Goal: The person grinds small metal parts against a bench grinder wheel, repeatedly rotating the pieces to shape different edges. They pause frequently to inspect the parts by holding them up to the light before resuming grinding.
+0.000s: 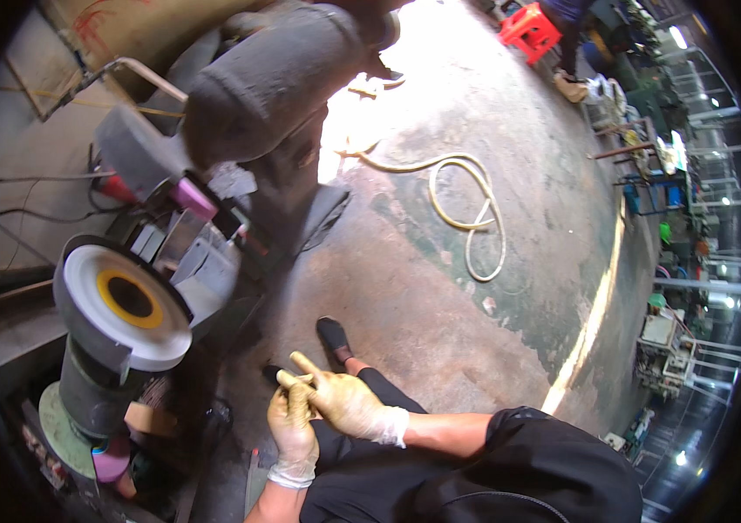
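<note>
Both my hands wear thin, yellow-stained gloves with whitish cuffs and meet in front of my lap. My left hand (pixel 294 431) points upward, its fingers bent and pressed together against the fingers of my right hand. From the right comes my right hand (pixel 349 405), closed in a pinch, with one finger or the thumb sticking out. Whatever lies between the fingertips is too small or hidden to make out. Nearest on the left stands a bench grinder with a pale grinding wheel (pixel 113 305) that has a yellow centre ring. Neither hand touches it.
A second grinder with a pink wheel (pixel 193 200) stands beyond the first. Behind it is a large dark duct (pixel 275 78). A pale hose (pixel 466 222) lies looped on the concrete floor. Far off are a red stool (pixel 529 33), a person (pixel 569 35) and machines along the right.
</note>
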Demonstrator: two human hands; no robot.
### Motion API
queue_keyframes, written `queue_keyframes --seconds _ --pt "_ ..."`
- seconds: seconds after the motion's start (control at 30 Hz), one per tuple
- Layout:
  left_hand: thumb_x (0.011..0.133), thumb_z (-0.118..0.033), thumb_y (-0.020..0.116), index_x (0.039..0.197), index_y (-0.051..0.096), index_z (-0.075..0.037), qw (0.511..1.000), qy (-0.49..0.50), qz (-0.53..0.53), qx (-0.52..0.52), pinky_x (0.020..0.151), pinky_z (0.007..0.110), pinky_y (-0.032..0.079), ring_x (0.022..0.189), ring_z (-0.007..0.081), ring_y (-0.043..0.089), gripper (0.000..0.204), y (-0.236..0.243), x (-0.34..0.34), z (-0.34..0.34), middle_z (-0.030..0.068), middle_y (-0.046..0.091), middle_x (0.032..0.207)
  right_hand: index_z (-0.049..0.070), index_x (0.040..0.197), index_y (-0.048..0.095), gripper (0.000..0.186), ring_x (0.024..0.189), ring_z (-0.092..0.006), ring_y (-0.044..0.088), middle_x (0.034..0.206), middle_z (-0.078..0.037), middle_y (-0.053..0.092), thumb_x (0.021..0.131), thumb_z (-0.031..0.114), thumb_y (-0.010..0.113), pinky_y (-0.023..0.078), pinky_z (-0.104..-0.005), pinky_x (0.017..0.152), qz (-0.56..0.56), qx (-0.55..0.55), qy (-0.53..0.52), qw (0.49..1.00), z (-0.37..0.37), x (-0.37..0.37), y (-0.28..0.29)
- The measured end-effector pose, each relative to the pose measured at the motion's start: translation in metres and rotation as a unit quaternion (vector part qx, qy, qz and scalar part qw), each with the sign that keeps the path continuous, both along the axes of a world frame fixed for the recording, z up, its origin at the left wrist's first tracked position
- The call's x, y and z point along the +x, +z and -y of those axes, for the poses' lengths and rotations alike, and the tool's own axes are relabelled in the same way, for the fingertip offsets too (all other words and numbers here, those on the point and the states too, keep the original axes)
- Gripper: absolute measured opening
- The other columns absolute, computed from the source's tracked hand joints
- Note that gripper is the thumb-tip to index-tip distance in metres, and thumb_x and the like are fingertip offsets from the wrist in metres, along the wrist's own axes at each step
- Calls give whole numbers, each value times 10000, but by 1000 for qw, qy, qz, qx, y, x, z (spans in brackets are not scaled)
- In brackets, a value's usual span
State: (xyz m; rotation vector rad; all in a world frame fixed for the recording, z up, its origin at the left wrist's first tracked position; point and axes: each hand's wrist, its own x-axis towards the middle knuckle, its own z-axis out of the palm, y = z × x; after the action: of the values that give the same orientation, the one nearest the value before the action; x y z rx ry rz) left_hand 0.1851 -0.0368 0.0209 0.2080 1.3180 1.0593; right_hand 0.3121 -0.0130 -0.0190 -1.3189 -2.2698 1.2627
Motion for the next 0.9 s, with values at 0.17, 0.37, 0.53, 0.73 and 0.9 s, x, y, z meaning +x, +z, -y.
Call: queue_keyframes --seconds 0.17,0.37,0.53,0.73,0.9 --pt "1036 -284 581 1090 644 -40 999 12 -50 -15 557 192 362 647 27 476 258 2 7 8 -37 588 805 231 1478 436 624 831 -318 720 1420 -227 527 888 107 597 586 -391 657 67 -86 20 994 -13 -4 37" --pt "1070 -229 507 1194 632 -3 998 -3 -61 21 669 189 381 736 39 473 287 -5 -24 8 -48 558 825 64 1377 546 411 1053 -179 680 1260 -133 660 972 88 608 542 -314 865 -53 -196 -136 970 13 -19 -39" --pt "1083 -224 464 1180 665 1 995 56 -78 36 880 239 431 941 97 567 317 -6 -73 5 20 647 1003 -12 1248 628 305 1035 -198 679 1143 -139 704 983 139 624 522 -307 902 -153 -333 -104 925 7 -35 -28" --pt "1067 -124 448 1157 662 21 994 -34 -101 37 993 297 451 1089 167 604 273 8 -81 5 93 662 1139 8 1119 682 229 835 -160 667 954 -115 720 974 181 642 533 -309 771 -147 -364 -64 918 17 -62 -11" --pt "1055 -125 432 1186 619 32 976 -102 -176 76 992 328 464 1087 201 610 277 23 -73 14 122 654 1169 23 1065 679 243 885 -347 701 970 -212 705 923 220 662 533 -402 790 -193 -251 -71 946 5 -65 30"
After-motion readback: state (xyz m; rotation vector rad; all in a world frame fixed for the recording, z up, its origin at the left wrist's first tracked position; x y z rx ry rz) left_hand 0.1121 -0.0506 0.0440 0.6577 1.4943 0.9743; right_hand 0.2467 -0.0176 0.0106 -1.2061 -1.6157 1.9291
